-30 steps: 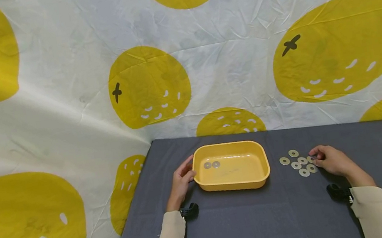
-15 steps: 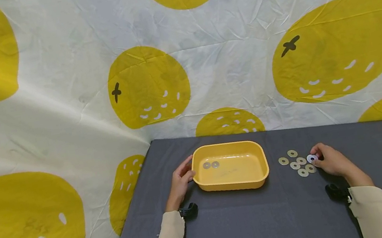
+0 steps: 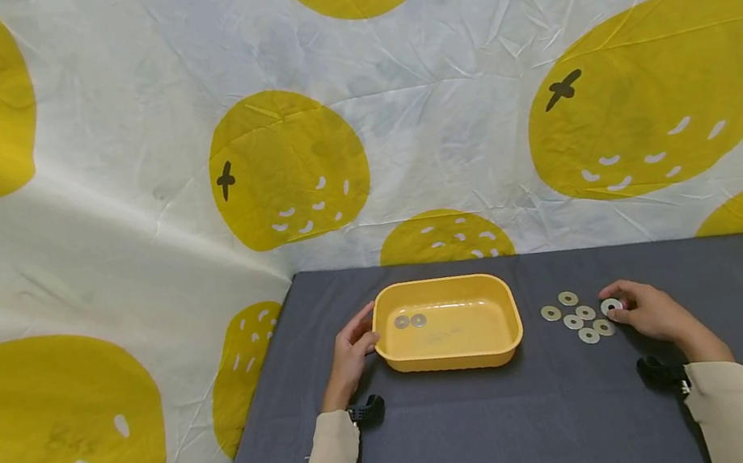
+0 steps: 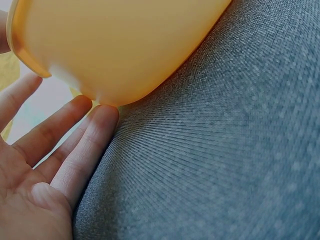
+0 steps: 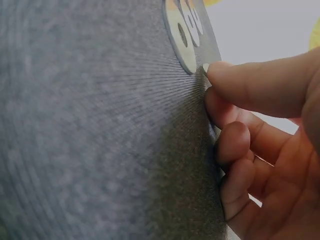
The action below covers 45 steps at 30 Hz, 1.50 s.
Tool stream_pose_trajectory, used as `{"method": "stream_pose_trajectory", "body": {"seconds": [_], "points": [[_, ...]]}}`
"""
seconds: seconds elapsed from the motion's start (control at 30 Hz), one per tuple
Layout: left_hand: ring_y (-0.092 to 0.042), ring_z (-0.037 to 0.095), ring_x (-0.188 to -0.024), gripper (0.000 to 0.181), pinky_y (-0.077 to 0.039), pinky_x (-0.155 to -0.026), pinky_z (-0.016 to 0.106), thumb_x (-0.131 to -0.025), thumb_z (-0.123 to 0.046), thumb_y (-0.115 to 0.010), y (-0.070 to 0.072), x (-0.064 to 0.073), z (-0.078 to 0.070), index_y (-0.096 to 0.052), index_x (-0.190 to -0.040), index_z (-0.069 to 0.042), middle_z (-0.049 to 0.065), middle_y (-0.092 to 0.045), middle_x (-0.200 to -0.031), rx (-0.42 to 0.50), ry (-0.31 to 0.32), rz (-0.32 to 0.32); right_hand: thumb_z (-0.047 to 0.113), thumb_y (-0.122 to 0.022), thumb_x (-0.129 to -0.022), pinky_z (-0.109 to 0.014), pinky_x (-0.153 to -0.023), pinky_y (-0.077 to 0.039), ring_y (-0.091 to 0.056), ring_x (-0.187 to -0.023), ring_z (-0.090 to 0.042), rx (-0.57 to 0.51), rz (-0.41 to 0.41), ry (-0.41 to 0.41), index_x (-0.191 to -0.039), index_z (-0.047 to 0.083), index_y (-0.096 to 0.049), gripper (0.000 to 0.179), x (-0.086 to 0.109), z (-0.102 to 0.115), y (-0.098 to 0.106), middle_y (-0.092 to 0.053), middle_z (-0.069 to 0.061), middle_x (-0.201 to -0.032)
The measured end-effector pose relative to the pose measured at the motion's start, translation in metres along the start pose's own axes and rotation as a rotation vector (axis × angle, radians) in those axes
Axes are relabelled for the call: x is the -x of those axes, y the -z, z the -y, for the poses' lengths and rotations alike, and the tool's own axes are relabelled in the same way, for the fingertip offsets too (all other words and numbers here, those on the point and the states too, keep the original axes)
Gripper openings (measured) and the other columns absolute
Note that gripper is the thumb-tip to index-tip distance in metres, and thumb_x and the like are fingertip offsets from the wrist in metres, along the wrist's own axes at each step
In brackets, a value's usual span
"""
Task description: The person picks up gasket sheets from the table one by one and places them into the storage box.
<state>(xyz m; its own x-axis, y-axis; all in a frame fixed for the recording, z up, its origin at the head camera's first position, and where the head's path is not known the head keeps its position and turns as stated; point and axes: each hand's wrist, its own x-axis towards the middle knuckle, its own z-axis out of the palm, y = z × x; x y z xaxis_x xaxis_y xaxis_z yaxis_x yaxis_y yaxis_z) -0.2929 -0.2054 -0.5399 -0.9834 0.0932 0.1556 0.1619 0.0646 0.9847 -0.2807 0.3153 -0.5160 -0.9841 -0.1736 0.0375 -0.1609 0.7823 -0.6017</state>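
Note:
A shallow yellow plastic tray [image 3: 452, 363] stands on the dark cloth, with two flat metal washers [image 3: 402, 322] lying inside at its left end. My left hand [image 3: 348, 354] is at the tray's left side; in the left wrist view its straight fingers [image 4: 82, 150] meet the outer wall by the fingertips, with another digit at the rim. To the right, my right hand [image 3: 651, 312] pinches a washer [image 3: 609, 306] between thumb and forefinger, its other fingers bent. Beside it several more washers [image 3: 573, 322] lie in a loose cluster. Only a sliver of the pinched washer shows in the right wrist view.
Grey-blue cloth [image 3: 494, 432] covers the table, which ends at the back against a white hanging sheet [image 3: 444, 137] printed with big yellow fruit. The same sheet closes off the left side. Each wrist carries a black camera strap [image 3: 369, 410].
The washer under my right fingertips has come up off the cloth, tilted, and shifted slightly right with the hand. The left hand and tray have stayed in place.

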Motion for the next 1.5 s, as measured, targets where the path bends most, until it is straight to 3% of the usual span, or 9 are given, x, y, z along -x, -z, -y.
{"method": "stream_pose_trajectory", "body": {"seconds": [0.33, 0.6, 0.87, 1.13, 1.5], "points": [[-0.065, 0.037, -0.113, 0.055, -0.058, -0.079, 0.024, -0.095, -0.005, -0.061, 0.000, 0.001, 0.000, -0.057, -0.148, -0.023, 0.021, -0.067, -0.132, -0.008, 0.007, -0.008, 0.009, -0.066, -0.096, -0.027, -0.057, -0.036, -0.046, -0.063, -0.010, -0.092, -0.001, -0.037, -0.125, -0.008, -0.061, 0.034, 0.002, -0.001, 0.001, -0.052, -0.004, -0.076], [-0.056, 0.053, -0.122, 0.057, -0.057, -0.082, 0.022, -0.099, 0.001, -0.056, 0.001, 0.010, -0.033, -0.046, -0.154, -0.007, 0.035, -0.057, -0.138, 0.012, 0.047, 0.075, 0.014, -0.068, -0.097, -0.028, -0.058, -0.042, -0.053, -0.065, -0.012, -0.205, 0.014, -0.111, -0.132, -0.011, -0.053, 0.046, 0.004, 0.005, 0.008, -0.062, -0.005, -0.079], [-0.056, 0.053, -0.121, 0.057, -0.057, -0.082, 0.022, -0.098, 0.000, -0.057, 0.000, 0.010, -0.032, -0.047, -0.154, -0.007, 0.034, -0.058, -0.137, 0.020, 0.044, 0.069, 0.019, -0.072, -0.096, -0.027, -0.062, -0.045, -0.054, -0.070, -0.008, -0.271, 0.007, -0.111, -0.135, -0.009, -0.049, 0.053, 0.001, 0.006, 0.010, -0.068, -0.004, -0.087], [-0.058, 0.050, -0.123, 0.057, -0.057, -0.083, 0.022, -0.098, -0.001, -0.058, 0.000, 0.010, -0.032, -0.049, -0.153, -0.009, 0.031, -0.059, -0.139, 0.014, 0.052, 0.058, 0.021, -0.074, -0.094, -0.026, -0.064, -0.045, -0.053, -0.074, -0.006, -0.306, -0.011, -0.113, -0.135, -0.006, -0.048, 0.055, -0.002, 0.009, 0.011, -0.068, 0.007, -0.084], [-0.059, 0.048, -0.123, 0.057, -0.057, -0.084, 0.023, -0.098, -0.003, -0.058, 0.000, 0.010, -0.033, -0.049, -0.153, -0.011, 0.028, -0.060, -0.139, 0.014, 0.064, 0.060, 0.017, -0.074, -0.094, -0.025, -0.066, -0.047, -0.054, -0.074, -0.003, -0.342, -0.035, -0.108, -0.134, -0.006, -0.047, 0.054, -0.004, 0.014, 0.007, -0.069, 0.008, -0.083]]}}
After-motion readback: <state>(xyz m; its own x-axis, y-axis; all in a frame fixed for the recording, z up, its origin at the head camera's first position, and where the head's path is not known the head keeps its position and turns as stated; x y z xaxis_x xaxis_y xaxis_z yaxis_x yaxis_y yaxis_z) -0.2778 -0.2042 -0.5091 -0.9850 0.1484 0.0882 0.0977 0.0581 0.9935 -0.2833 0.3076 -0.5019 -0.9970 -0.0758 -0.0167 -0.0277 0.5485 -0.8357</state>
